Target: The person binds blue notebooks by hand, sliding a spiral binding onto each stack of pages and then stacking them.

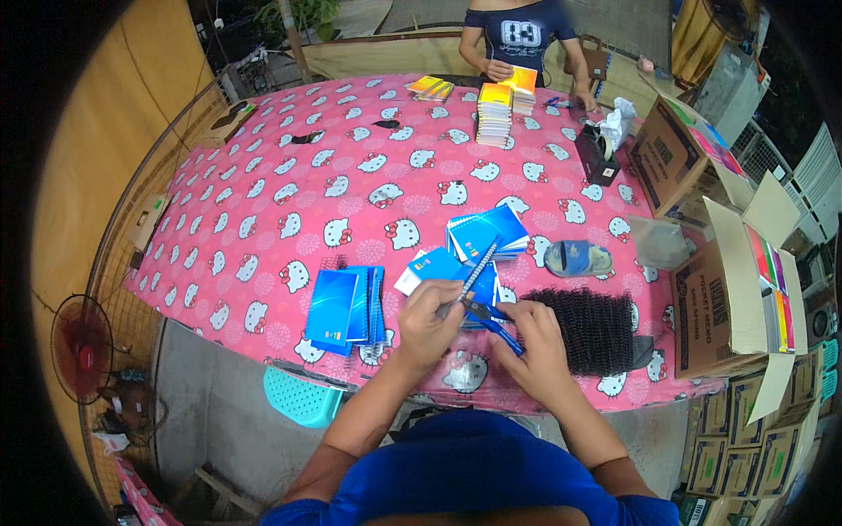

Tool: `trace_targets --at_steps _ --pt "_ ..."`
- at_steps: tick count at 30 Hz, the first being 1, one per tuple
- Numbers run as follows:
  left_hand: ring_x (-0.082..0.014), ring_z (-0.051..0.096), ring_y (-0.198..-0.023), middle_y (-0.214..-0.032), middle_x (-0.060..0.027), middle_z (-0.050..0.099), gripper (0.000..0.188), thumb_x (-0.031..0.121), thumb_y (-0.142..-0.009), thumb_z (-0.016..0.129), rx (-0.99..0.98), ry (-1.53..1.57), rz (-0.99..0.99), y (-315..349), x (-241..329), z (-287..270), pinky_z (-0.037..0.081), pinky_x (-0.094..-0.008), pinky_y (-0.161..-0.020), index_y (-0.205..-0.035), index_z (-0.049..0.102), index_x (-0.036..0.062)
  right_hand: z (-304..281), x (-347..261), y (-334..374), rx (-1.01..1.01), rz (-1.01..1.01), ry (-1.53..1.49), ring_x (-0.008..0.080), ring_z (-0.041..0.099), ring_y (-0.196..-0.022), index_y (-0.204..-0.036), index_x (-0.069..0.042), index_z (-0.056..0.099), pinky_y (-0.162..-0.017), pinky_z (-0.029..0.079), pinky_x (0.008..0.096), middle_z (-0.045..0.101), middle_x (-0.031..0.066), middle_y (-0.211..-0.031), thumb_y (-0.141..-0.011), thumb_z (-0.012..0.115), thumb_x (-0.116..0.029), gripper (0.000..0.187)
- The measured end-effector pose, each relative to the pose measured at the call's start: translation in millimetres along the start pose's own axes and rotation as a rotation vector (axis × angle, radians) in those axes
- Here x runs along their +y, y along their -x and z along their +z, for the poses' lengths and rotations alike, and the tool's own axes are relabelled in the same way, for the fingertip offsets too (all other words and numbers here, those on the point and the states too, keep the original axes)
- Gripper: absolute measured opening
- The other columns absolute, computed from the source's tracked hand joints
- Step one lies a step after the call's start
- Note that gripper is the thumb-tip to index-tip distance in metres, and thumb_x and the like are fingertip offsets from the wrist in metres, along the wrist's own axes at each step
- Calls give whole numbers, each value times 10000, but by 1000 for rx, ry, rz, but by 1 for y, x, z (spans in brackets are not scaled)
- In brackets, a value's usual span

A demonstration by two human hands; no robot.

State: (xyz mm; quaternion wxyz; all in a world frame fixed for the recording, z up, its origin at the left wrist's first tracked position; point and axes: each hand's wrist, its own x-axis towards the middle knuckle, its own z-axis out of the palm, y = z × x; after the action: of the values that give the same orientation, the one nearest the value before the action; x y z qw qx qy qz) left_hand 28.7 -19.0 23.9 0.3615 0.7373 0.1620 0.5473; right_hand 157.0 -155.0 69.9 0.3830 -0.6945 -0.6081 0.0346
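Observation:
My left hand (431, 323) is closed on a spiral-bound notebook (481, 270), held edge-on so that its coil spine faces up. Wrapped in my right hand (537, 342) are pliers with blue handles (503, 333); their dark jaws are at the near end of the coil. Below and beyond them lies a loose pile of blue notebooks (487, 232). To the left is another stack of blue notebooks (333, 302). Just right of my right hand lies a heap of black spiral binding coils (583, 329).
A patterned pink cloth (368, 228) covers the table. Beyond the coils lies a blue patterned oval thing (579, 258). Open cartons (706, 307) line the right edge, near a black tape dispenser (598, 158). Across the table, a person (517, 39) handles yellow notebooks (494, 114).

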Motion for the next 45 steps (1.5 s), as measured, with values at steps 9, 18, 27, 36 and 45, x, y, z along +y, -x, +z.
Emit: trace_targets --at_steps 9,18,27,36,45 --pt "-242 666 -847 -913 -179 671 170 -103 -740 677 -21 -96 105 -10 10 -23 542 -338 -735 -870 609 -17 22 31 -1 -597 794 -1403 250 620 -1005 -1188 54 557 -861 490 331 633 166 -1122 -969 497 -285 408" --pt "-176 600 -829 -851 -64 630 235 112 -869 569 43 -686 22 -77 47 -167 425 -357 -853 -1090 614 50 68 61 69 -224 -190 147 339 595 -994 -1066 -50 657 -889 459 405 639 147 -1035 -788 682 -177 307" --pt "-325 382 -1305 -1383 -158 449 501 374 -889 510 -748 -984 -71 -26 -117 -153 126 -650 -1060 -1314 506 109 45 55 -24 13 -98 -28 323 579 -948 -958 -32 667 -804 473 401 607 144 -1020 -797 683 -145 198" --pt "-320 593 -1021 -1140 -200 593 417 237 -796 719 -513 -742 -515 -48 -107 -52 466 -387 -865 -1098 563 -4 53 51 -43 87 -85 -123 339 573 -967 -964 -19 658 -852 459 410 589 164 -1049 -774 705 -146 233" --pt "-181 533 -1026 -1149 -144 572 350 -7 -826 639 -60 134 -326 -18 -41 -25 434 -311 -871 -1137 487 39 72 77 -43 92 276 -906 187 554 -1015 -1214 -37 412 -888 450 310 542 104 -1122 -752 692 80 552"
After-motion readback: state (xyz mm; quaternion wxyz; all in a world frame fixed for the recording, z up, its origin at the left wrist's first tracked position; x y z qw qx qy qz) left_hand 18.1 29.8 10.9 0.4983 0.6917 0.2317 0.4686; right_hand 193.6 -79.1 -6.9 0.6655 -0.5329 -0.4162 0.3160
